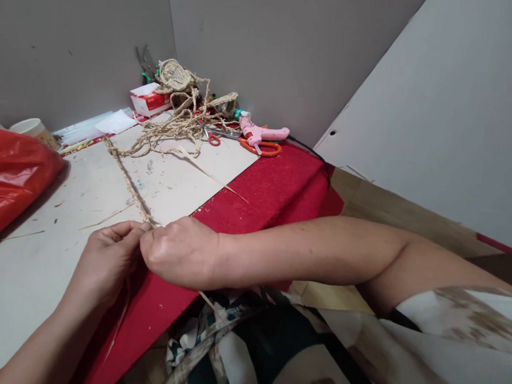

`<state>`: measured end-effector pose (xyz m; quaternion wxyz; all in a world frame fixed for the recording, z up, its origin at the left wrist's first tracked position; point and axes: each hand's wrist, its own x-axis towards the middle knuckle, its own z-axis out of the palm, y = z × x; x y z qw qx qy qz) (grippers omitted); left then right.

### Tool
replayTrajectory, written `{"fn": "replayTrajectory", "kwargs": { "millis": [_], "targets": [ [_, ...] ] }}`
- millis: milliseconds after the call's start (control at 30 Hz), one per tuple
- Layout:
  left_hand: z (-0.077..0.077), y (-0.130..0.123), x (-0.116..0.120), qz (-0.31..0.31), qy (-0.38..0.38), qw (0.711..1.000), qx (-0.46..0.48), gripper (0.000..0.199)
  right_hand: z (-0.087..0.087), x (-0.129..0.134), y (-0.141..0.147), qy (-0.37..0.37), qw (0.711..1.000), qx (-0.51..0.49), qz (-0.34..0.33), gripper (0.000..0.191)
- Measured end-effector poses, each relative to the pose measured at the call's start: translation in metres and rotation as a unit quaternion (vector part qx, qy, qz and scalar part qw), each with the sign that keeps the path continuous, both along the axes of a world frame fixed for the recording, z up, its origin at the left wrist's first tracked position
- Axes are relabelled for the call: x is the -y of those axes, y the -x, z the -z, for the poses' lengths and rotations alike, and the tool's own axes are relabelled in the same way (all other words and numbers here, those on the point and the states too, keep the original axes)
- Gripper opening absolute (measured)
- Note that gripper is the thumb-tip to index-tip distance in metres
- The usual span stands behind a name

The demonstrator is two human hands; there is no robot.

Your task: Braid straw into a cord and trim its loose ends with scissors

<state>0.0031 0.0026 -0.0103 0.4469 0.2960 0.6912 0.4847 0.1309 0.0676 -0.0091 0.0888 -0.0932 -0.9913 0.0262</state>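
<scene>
A braided straw cord (129,186) runs from a tangled heap of the same cord (172,133) down to my two hands, which meet at its near end. My left hand (114,249) is closed, thumb and fingers pinching the cord. Right beside it, my right hand (181,251) is closed in a fist at the cord's end, and its fingertips are hidden from view. Loose straw strands hang below the hands, one past the left wrist and one under the right forearm.
A pink glue gun (258,132) lies by orange-handled scissors (270,149) and small red-handled scissors (213,138). Behind are a red-and-white box (148,99) and pliers (146,61). A red plastic bag (11,181) sits at left before a paper cup (32,129). Grey panels bound the table.
</scene>
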Motion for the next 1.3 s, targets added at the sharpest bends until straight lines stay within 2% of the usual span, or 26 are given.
{"fn": "replayTrajectory", "kwargs": {
  "millis": [100,200,300,367,433,467,533,600,667,800,967,1033,1100,1167,1300],
  "targets": [
    [0.001,-0.002,0.001,-0.008,0.0,1.0,0.009,0.027,-0.002,0.005,-0.005,-0.016,0.999,0.01,-0.04,0.035],
    [0.0,-0.001,0.002,0.001,0.001,0.999,0.035,0.029,-0.005,0.003,-0.016,-0.004,0.999,-0.005,-0.052,0.033],
    [-0.002,0.001,0.002,0.006,-0.006,0.998,0.059,0.028,-0.011,-0.007,-0.027,0.083,0.994,-0.064,-0.018,0.036],
    [-0.003,0.003,0.003,0.009,-0.012,0.997,0.072,0.026,-0.015,-0.019,-0.028,0.166,0.976,-0.136,0.048,0.033],
    [-0.004,0.004,0.002,0.013,-0.016,0.996,0.088,0.024,-0.016,-0.031,-0.023,0.262,0.94,-0.195,0.103,0.025],
    [-0.005,0.004,0.002,0.016,-0.018,0.995,0.093,0.023,-0.015,-0.037,-0.018,0.333,0.916,-0.194,0.109,0.021],
    [-0.003,0.004,0.001,0.023,-0.022,0.995,0.098,0.021,-0.012,-0.044,-0.008,0.504,0.852,-0.115,0.082,0.025],
    [0.0,0.005,0.001,0.028,-0.025,0.995,0.092,0.021,-0.006,-0.048,0.001,0.627,0.777,-0.012,0.062,0.034],
    [0.003,0.007,0.002,0.031,-0.033,0.996,0.078,0.021,-0.001,-0.05,0.006,0.675,0.735,0.037,0.055,0.04],
    [0.006,0.008,0.003,0.053,-0.048,0.997,0.03,0.028,0.005,-0.054,0.007,0.714,0.697,0.057,0.029,0.041],
    [-0.001,0.001,0.005,0.044,-0.053,0.988,-0.141,0.029,0.007,-0.054,0.008,0.806,0.586,0.072,0.036,0.04],
    [-0.003,0.001,0.007,0.039,-0.041,0.983,-0.173,0.029,0.007,-0.05,0.009,0.833,0.549,0.052,0.048,0.037],
    [-0.005,0.003,0.01,0.05,-0.022,0.984,-0.171,0.029,0.008,-0.044,0.009,0.843,0.533,0.02,0.067,0.034],
    [-0.007,0.006,0.011,0.087,-0.008,0.982,-0.166,0.03,0.008,-0.039,0.008,0.838,0.537,-0.012,0.091,0.033],
    [-0.008,0.013,0.014,0.149,0.003,0.966,-0.212,0.03,0.012,-0.03,0.006,0.799,0.586,-0.061,0.124,0.026]
  ]
}}
